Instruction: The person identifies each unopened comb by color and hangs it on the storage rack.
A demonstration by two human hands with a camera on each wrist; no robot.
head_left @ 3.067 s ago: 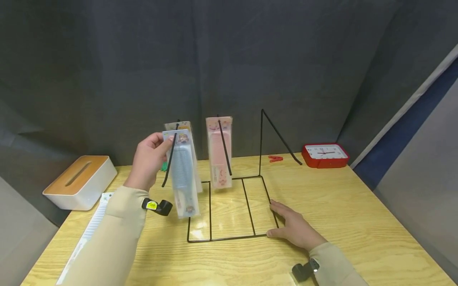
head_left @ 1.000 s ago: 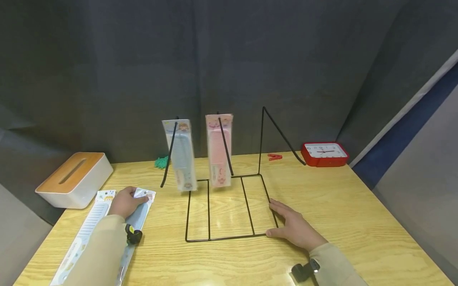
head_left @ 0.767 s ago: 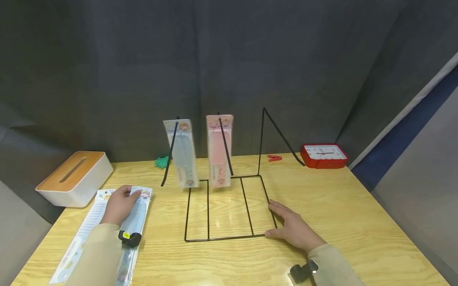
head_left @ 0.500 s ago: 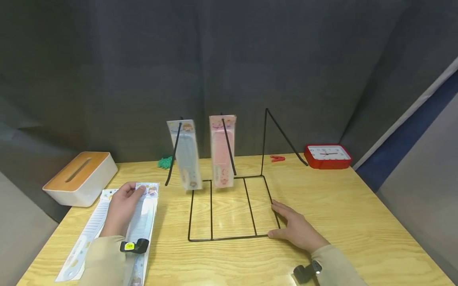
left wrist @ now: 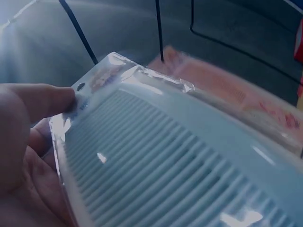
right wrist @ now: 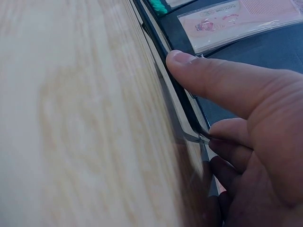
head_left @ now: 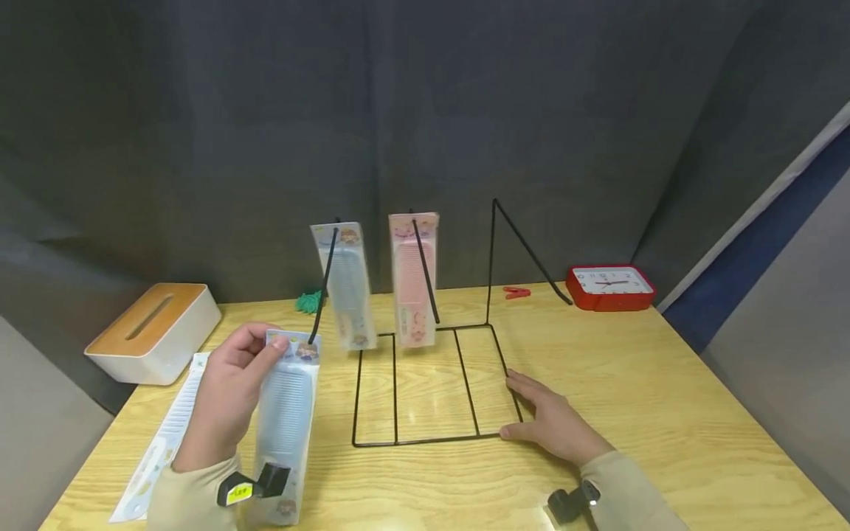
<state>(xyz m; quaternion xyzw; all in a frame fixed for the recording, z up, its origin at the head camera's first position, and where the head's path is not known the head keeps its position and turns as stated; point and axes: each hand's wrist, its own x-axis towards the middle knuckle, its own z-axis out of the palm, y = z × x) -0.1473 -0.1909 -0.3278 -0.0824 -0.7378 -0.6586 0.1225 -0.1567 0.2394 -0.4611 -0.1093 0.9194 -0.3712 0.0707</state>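
My left hand [head_left: 229,391] pinches a packaged blue comb [head_left: 287,413] by its top card, thumb in front. The left wrist view shows the thumb [left wrist: 52,100] beside the card's hanging hole [left wrist: 81,87]. In the head view, the tip of the black wire rack's left hook [head_left: 322,295] overlaps the card's upper edge. Further back on that hook hangs another blue comb pack [head_left: 350,295]; a pink comb pack [head_left: 415,280] hangs on the middle hook. My right hand [head_left: 551,424] rests at the front right corner of the rack's base [head_left: 438,442], thumb and fingers spread, touching the wire.
The right hook [head_left: 531,254] carries nothing. Another comb pack [head_left: 156,457] lies at the table's left, partly behind my left arm. A tissue box [head_left: 179,332] stands behind it. A green tangle [head_left: 308,302], a red clip [head_left: 516,293] and a red clock [head_left: 611,301] are at the back.
My left hand left the hanging blue comb pack, took hold of another on the table, and raised it rightward to the left hook's tip. My right hand stayed at the base corner.
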